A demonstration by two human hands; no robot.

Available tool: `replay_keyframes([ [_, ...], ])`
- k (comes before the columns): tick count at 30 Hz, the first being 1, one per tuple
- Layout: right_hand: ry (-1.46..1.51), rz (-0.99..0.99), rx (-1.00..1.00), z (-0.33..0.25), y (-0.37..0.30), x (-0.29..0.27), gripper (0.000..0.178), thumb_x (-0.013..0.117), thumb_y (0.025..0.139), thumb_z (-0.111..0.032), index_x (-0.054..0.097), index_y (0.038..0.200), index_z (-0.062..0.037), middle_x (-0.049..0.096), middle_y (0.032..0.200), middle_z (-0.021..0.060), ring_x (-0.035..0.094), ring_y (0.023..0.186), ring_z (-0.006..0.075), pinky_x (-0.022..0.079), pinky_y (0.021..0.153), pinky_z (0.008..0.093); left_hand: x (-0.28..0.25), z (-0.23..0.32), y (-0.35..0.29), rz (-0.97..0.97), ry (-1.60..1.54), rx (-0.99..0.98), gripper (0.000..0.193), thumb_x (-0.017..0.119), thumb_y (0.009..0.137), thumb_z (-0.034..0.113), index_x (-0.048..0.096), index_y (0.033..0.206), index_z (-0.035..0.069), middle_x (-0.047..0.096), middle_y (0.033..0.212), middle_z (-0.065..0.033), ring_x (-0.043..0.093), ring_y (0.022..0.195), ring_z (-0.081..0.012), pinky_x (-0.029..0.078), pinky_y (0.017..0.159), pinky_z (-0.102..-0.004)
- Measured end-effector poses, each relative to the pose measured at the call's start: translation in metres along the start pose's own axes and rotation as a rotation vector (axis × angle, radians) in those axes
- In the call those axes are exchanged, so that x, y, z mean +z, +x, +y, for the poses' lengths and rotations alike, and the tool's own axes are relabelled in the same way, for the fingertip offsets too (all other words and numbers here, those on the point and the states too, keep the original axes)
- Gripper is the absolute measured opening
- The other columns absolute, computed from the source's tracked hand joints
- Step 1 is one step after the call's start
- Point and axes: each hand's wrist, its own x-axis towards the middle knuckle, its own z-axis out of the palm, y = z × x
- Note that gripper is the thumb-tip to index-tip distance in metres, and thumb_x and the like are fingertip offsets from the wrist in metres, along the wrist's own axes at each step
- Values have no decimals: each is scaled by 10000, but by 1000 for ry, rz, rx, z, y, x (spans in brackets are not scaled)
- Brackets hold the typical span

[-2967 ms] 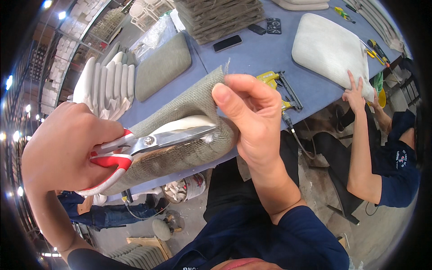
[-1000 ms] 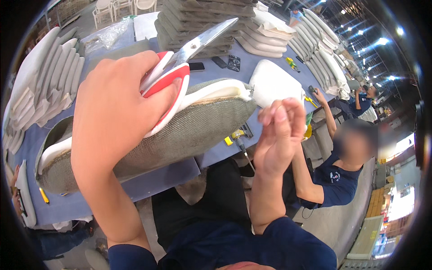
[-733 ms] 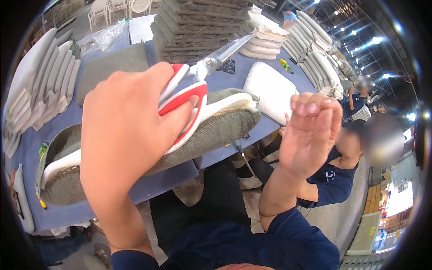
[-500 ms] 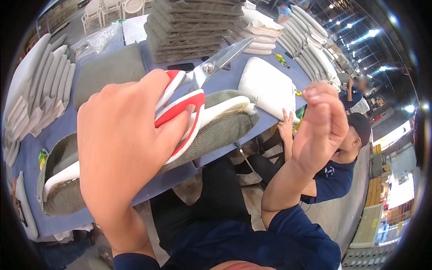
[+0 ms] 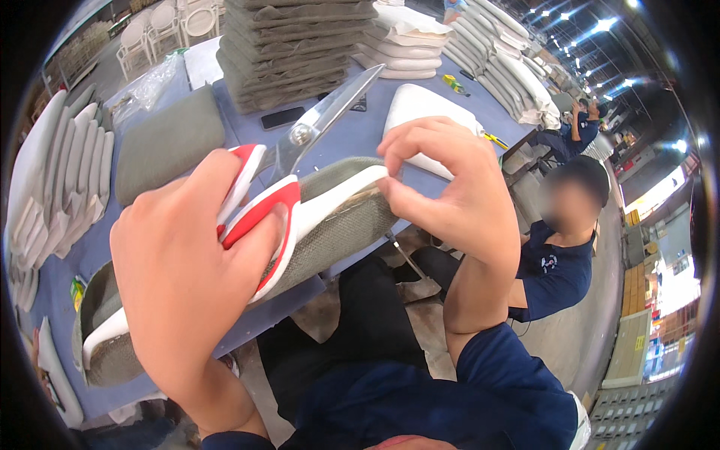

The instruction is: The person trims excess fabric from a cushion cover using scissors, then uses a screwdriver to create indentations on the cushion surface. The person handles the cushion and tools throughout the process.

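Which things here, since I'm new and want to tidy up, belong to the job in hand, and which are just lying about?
In hand:
Scissors, gripped by the left hand
Cushion with white padding showing, right hand at its end

Apparently just lying about:
Phone
Clear plastic sheeting
Green-and-yellow item

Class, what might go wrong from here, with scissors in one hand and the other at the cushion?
If the scissors in the left hand swung towards the right hand at the right end of the cushion, that hand might be cut. Also, a white layer lies exposed along the cushion's open edge, so a careless snip might nick it.
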Motion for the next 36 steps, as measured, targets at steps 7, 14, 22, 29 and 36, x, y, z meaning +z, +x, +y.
replay_keyframes([
  [7, 34, -36, -117, 9, 17, -9, 97, 777, 762, -81, 712, 812, -31, 790, 1022, 88, 734, 981, 292, 561, 898, 389, -1, 8, -3, -6, 0, -29, 251, 774, 812, 186, 705, 994, 27, 629, 768, -237, 611, 707, -455, 472, 681, -456],
  [14, 6, -36, -197, 11, 25, -18, 65, 791, 767, -55, 745, 811, -42, 780, 1113, 87, 740, 1021, 282, 562, 922, 372, 2, 3, 2, 33, 8, -11, 252, 785, 837, 200, 694, 983, 16, 618, 759, -231, 586, 671, -438, 471, 660, -430],
  [22, -13, 19, -113, 18, 24, -18, 142, 874, 814, -85, 760, 873, -26, 770, 919, 59, 731, 890, 222, 551, 818, 332, 4, -2, 9, 21, -66, -47, 262, 789, 838, 216, 682, 950, 4, 584, 736, -226, 543, 641, -416, 454, 634, -421],
  [29, 115, -61, -44, 19, 17, -4, 207, 871, 859, -243, 760, 876, -69, 742, 834, 49, 696, 739, 225, 537, 664, 352, 10, -10, 17, 10, -45, -46, 255, 751, 787, 210, 650, 895, 3, 543, 710, -243, 550, 657, -455, 438, 626, -462],
  [36, 79, -33, -67, 25, 6, -1, 167, 894, 819, -107, 766, 895, -29, 746, 874, 40, 637, 735, 162, 515, 680, 288, 8, -6, 20, -31, -45, -56, 259, 759, 793, 218, 645, 873, -1, 544, 710, -234, 541, 652, -457, 427, 614, -446],
])
